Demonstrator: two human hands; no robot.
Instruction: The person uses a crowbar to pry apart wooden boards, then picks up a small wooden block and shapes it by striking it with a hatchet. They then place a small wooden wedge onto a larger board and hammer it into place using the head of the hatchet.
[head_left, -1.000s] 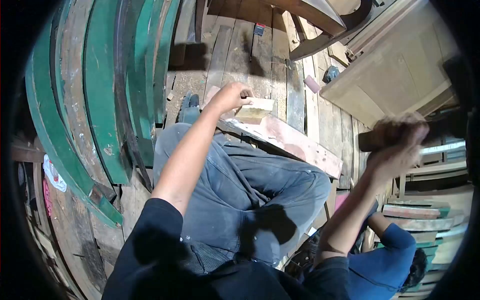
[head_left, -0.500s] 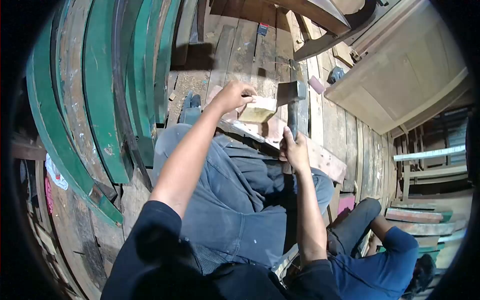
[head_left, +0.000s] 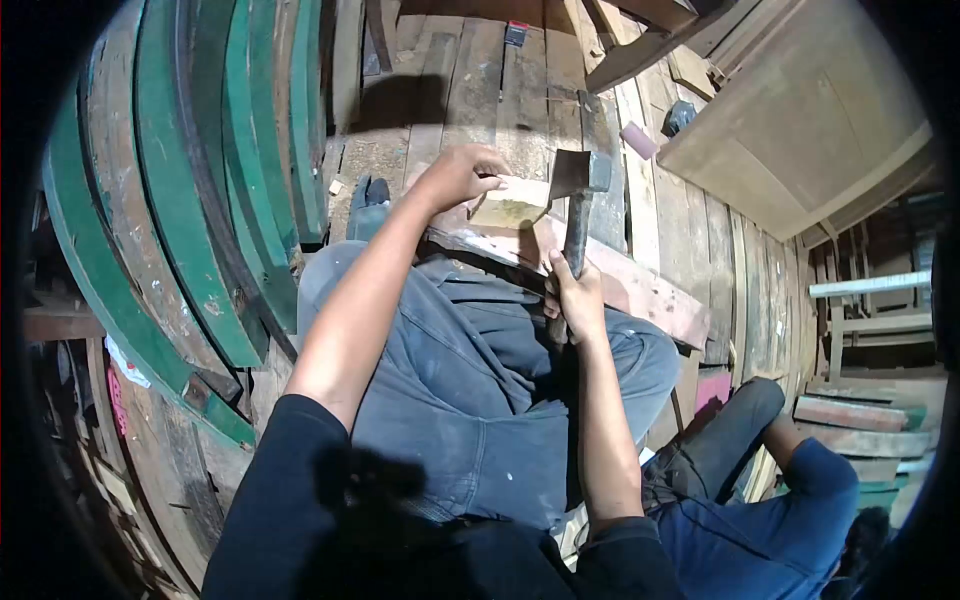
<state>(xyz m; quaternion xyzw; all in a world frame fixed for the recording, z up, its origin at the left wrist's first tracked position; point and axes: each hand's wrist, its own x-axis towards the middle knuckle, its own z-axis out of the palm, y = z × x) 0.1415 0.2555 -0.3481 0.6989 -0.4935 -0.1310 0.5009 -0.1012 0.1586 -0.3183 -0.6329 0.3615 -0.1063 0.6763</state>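
Observation:
My left hand (head_left: 467,180) has its fingers closed on the far left edge of a small pale wood block (head_left: 508,208). The block rests on a long reddish plank (head_left: 640,288) that lies across in front of my legs. My right hand (head_left: 575,297) is wrapped round the dark handle of a hatchet (head_left: 573,225). The hatchet stands upright, its blade pointing left at the right end of the block; whether blade and block touch, I cannot tell.
Curved green boards (head_left: 165,190) stand at the left. A large pale wooden panel (head_left: 790,125) is at the upper right. A person in a blue shirt (head_left: 760,520) sits at the lower right. A purple piece (head_left: 638,140) and a dark bag (head_left: 679,118) lie ahead.
The hatchet and my right hand have shifted slightly left, with the handle now leaning a little. The block shows more of its near face. The whole view has shifted slightly.

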